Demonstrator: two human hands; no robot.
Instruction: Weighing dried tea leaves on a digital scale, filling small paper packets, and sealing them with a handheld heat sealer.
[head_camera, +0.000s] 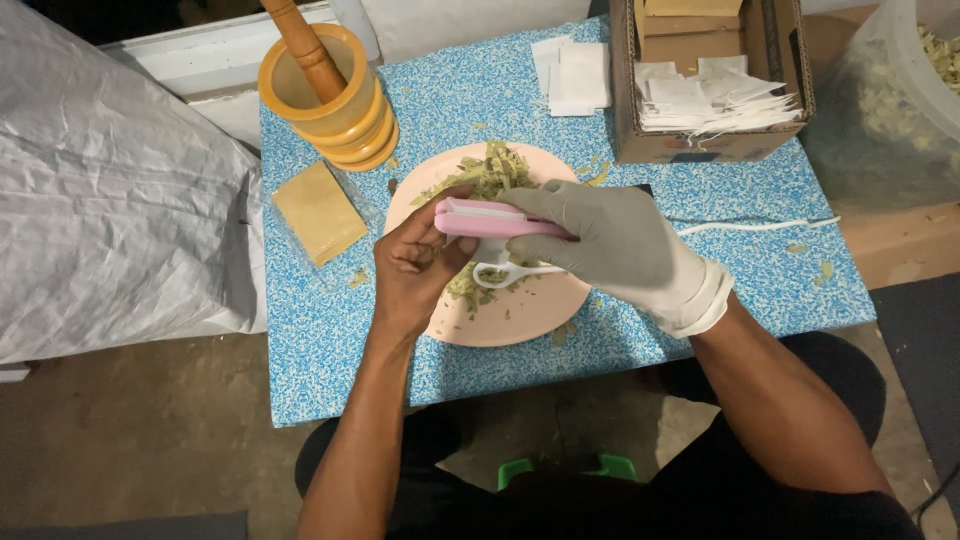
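My right hand (610, 240), in a grey glove, is shut on a pink hand-held sealer (490, 218) held level above a pink plate (530, 312). My bare left hand (415, 265) is curled at the sealer's left end and pinches a small white sachet (490, 248) that hangs just under it. Dried green-yellow herb pieces (490, 175) lie heaped on the plate's far side. A white plastic spoon (510, 270) rests on the plate below the sealer. A white cord (760, 226) runs right from my gloved hand.
A blue speckled table (330, 340) carries a yellow mortar with a wooden pestle (325, 95), a tan packet in clear wrap (318, 210), loose white sachets (572, 75) and a cardboard box of sachets (710, 90). A clear bag of herbs (890, 100) stands right, a grey sack (110, 180) left.
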